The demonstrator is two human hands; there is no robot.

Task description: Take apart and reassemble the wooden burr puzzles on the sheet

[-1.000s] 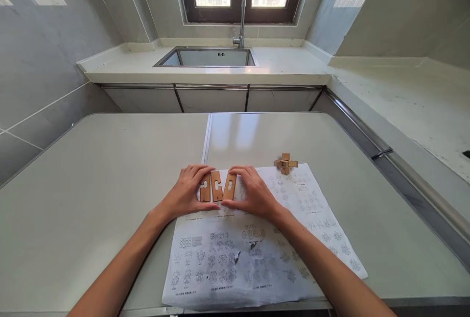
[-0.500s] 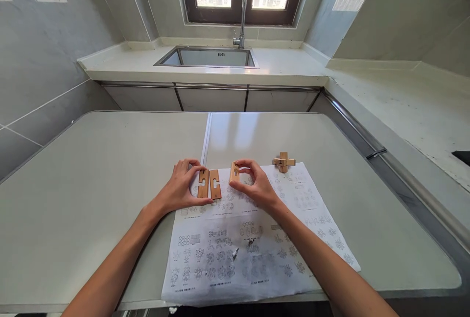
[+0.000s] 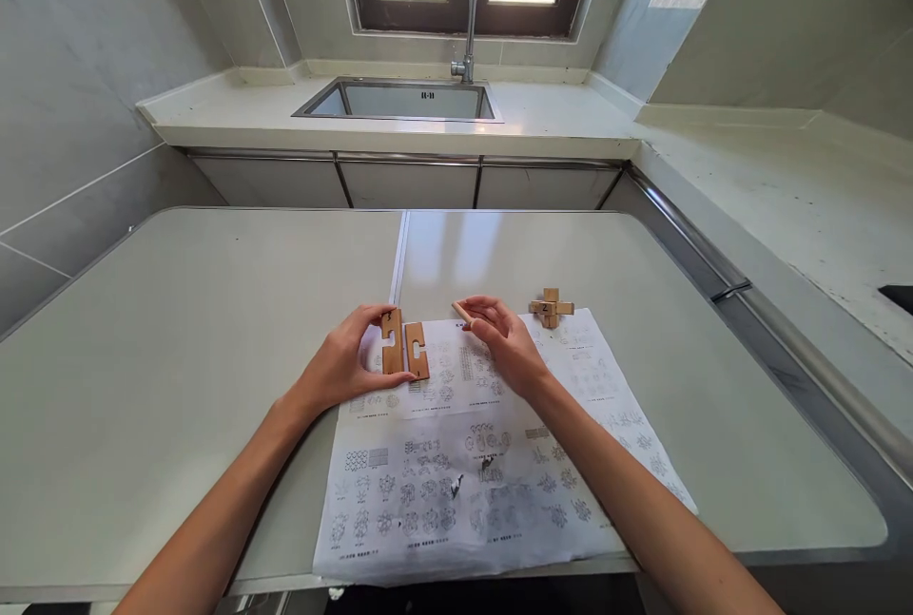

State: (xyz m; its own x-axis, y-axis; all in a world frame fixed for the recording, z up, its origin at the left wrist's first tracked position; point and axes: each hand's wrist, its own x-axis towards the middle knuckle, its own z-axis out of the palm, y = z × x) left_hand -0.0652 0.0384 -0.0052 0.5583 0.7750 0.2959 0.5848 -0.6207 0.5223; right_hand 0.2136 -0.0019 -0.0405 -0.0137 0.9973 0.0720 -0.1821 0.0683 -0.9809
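Note:
Two flat notched wooden puzzle pieces lie side by side at the top of a printed paper sheet (image 3: pixel 499 463). My left hand (image 3: pixel 342 363) curls round the left wooden piece (image 3: pixel 391 349), thumb below and fingers above; the second wooden piece (image 3: pixel 417 351) touches it on the right. My right hand (image 3: pixel 506 339) pinches a third wooden piece (image 3: pixel 462 313) lifted off the sheet, seen edge-on and mostly hidden by the fingers. An assembled wooden cross puzzle (image 3: pixel 549 307) sits just right of my right hand.
The paper sheet lies on a pale folding table (image 3: pixel 178 339) with a centre seam. Beyond it runs a counter with a steel sink (image 3: pixel 399 102) and tap (image 3: pixel 463 7) under a window. A second counter (image 3: pixel 799 206) flanks the right side.
My right hand took the rightmost wooden piece away from the other two, lifted it and turned it edge-on. My left hand stayed on the left piece. The view tilted slightly.

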